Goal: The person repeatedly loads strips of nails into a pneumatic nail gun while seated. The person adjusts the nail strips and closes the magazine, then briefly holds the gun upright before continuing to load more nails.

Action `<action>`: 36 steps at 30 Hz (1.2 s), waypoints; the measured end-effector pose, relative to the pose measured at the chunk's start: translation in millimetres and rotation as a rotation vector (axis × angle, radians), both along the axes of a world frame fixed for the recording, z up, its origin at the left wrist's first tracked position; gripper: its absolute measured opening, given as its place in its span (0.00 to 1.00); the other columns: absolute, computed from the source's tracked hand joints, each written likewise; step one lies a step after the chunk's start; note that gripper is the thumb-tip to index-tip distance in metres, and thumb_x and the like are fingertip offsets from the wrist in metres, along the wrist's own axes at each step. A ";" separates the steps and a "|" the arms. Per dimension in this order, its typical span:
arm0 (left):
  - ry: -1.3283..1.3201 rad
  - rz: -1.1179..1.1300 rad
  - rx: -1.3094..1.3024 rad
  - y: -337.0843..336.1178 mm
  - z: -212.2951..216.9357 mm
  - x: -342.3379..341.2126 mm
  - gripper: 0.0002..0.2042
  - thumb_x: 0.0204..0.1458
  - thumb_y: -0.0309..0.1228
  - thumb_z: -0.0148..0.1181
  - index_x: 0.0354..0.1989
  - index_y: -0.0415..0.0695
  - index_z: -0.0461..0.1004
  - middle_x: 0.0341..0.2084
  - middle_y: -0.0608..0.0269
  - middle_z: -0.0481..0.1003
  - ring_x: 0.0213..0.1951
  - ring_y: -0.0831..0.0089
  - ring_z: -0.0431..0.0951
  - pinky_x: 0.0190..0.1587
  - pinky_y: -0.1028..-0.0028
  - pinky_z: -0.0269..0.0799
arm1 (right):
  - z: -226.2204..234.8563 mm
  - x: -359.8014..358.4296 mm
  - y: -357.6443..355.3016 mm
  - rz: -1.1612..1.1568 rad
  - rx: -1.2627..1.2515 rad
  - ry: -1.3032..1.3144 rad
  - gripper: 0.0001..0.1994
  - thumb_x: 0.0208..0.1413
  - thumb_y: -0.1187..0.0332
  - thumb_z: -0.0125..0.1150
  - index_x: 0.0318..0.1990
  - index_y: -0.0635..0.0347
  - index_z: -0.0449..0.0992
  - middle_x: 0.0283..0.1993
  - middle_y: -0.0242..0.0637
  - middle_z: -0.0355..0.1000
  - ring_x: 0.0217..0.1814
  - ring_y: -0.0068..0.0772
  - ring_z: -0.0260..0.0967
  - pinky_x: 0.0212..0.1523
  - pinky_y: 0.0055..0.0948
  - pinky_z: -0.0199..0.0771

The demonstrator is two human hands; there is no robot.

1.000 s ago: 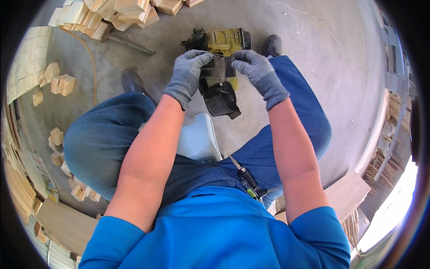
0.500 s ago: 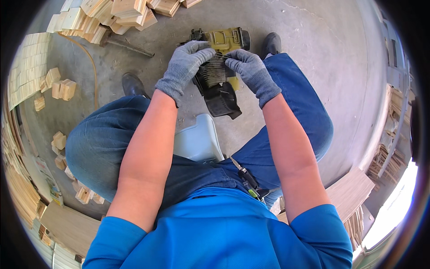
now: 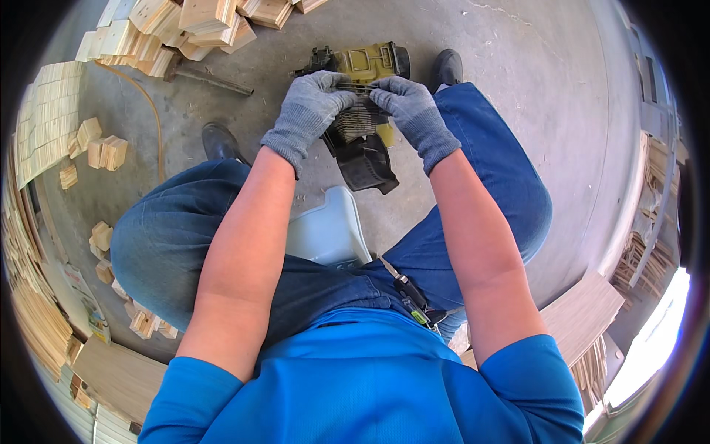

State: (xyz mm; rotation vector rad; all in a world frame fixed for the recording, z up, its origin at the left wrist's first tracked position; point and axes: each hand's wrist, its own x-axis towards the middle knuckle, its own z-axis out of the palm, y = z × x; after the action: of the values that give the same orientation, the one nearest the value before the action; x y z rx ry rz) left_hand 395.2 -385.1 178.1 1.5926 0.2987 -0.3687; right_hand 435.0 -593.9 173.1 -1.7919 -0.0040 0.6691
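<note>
Both my hands wear grey knit gloves and meet above an olive-yellow and black machine (image 3: 368, 64) on the floor between my feet. My left hand (image 3: 316, 102) is closed, thumb and fingers pinched at the left end of some thin dark rods (image 3: 356, 88). At their right end my right hand (image 3: 405, 103) pinches too. Just below the fingers lies a grey, closely ridged part (image 3: 356, 118), like fins or a row of thin rods; which, I cannot tell. A curved black cover (image 3: 368, 164) hangs out on the near side. My gloves hide the machine's middle.
A pale blue plastic seat or tub (image 3: 325, 229) shows between my thighs. Stacked wood blocks (image 3: 211, 16) stand at the far left, with loose blocks (image 3: 108, 152) nearer. A metal bar (image 3: 214, 80) and an orange hose (image 3: 154, 111) lie on the concrete. Boards (image 3: 580, 314) are at the right.
Both hands have shifted slightly toward me, and the right has moved a little left, narrowing the gap between the fingertips. The machine stays in place.
</note>
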 end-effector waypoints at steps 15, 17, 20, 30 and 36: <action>-0.110 0.105 0.008 -7.2 -23.2 1.9 0.16 0.55 0.22 0.67 0.53 0.37 0.80 0.45 0.59 0.83 0.45 0.76 0.80 0.52 0.77 0.75 | -8.0 1.9 8.3 -0.055 -0.074 -0.012 0.11 0.61 0.69 0.68 0.48 0.65 0.82 0.40 0.37 0.82 0.40 0.21 0.76 0.45 0.23 0.77; -0.112 0.160 0.008 -6.8 -23.6 0.4 0.16 0.56 0.22 0.66 0.53 0.37 0.80 0.44 0.59 0.83 0.43 0.76 0.80 0.48 0.77 0.77 | -2.2 0.5 10.5 -0.066 -0.067 0.018 0.13 0.60 0.69 0.68 0.49 0.65 0.82 0.42 0.37 0.82 0.42 0.22 0.77 0.47 0.23 0.77; -0.048 0.235 -0.039 -4.0 -23.1 -1.0 0.15 0.57 0.22 0.66 0.54 0.37 0.80 0.43 0.59 0.83 0.39 0.77 0.81 0.41 0.77 0.78 | 6.0 -6.4 13.8 -0.106 0.044 0.099 0.15 0.59 0.70 0.70 0.51 0.66 0.81 0.44 0.38 0.82 0.45 0.25 0.78 0.50 0.24 0.77; 0.026 0.291 -0.211 -0.7 -16.9 -3.4 0.13 0.58 0.26 0.66 0.51 0.40 0.81 0.40 0.62 0.83 0.35 0.79 0.81 0.36 0.77 0.77 | -4.7 -10.1 12.4 -0.012 -0.092 0.056 0.15 0.60 0.73 0.67 0.54 0.68 0.79 0.46 0.36 0.81 0.44 0.23 0.77 0.50 0.24 0.79; -0.045 0.090 0.080 9.8 -8.9 8.6 0.12 0.57 0.31 0.68 0.47 0.39 0.82 0.40 0.61 0.84 0.41 0.74 0.82 0.46 0.74 0.76 | 4.6 -8.2 16.3 0.053 -0.125 0.057 0.13 0.61 0.72 0.67 0.52 0.66 0.81 0.44 0.35 0.81 0.44 0.22 0.77 0.49 0.23 0.78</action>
State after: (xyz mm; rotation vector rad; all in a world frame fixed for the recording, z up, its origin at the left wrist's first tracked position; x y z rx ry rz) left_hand 403.8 -375.3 169.2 1.6572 0.3526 -0.2538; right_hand 426.8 -577.6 177.7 -1.8977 0.0296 0.7725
